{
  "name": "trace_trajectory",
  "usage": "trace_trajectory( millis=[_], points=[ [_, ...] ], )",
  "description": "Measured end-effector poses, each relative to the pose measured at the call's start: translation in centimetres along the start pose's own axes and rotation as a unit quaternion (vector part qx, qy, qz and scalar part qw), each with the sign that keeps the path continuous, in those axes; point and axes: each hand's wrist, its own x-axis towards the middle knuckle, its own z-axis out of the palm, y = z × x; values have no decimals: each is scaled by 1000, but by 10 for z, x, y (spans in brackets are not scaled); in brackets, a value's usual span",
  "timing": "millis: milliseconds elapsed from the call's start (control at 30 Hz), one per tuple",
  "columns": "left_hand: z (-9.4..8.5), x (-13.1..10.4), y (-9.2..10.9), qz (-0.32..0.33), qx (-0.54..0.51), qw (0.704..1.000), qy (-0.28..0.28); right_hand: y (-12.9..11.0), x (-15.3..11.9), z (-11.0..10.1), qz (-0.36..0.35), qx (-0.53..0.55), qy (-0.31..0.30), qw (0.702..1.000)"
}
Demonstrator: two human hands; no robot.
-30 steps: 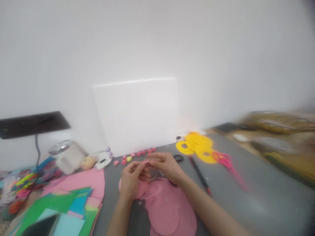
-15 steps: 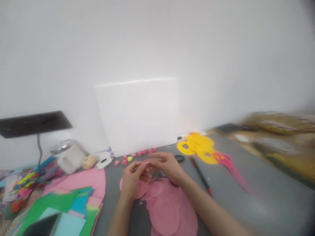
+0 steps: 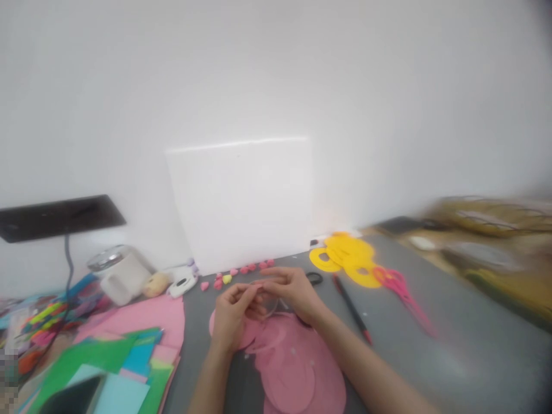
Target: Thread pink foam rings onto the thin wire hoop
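My left hand (image 3: pixel 235 313) and my right hand (image 3: pixel 291 290) meet above the grey table, their fingertips pinched together on a small pink piece (image 3: pixel 257 284), mostly hidden by the fingers. Beneath and nearer to me lie overlapping pink paper circles (image 3: pixel 293 376). Part of another pink circle (image 3: pixel 248 333) shows beside my left hand. A row of small pink and red hearts (image 3: pixel 245 269), with a yellow one (image 3: pixel 226 279), lies just beyond my hands. Behind my right hand a black loop (image 3: pixel 316 278) pokes out.
Right of my hands are a black marker (image 3: pixel 353 310), yellow paper rings (image 3: pixel 349 253) and pink scissors (image 3: pixel 405 296). Coloured paper sheets (image 3: pixel 99 359), a white mug (image 3: pixel 123 276) and a phone (image 3: pixel 71 397) are at left. A white board (image 3: pixel 245 201) leans on the wall.
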Motion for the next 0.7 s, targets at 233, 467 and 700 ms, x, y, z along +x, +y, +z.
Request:
trace_trajectory(
  millis=[233, 467, 700],
  points=[
    [1, 0, 0, -4, 1, 1000, -5, -1, 0, 0, -4, -11, 12, 1000],
    [2, -1, 0, -2, 11, 1000, -3, 1, 1, -3, -5, -43, 32, 999],
    [2, -3, 2, 15, 30, 999, -41, 3, 1, -2, -14, -43, 19, 999]
  ],
)
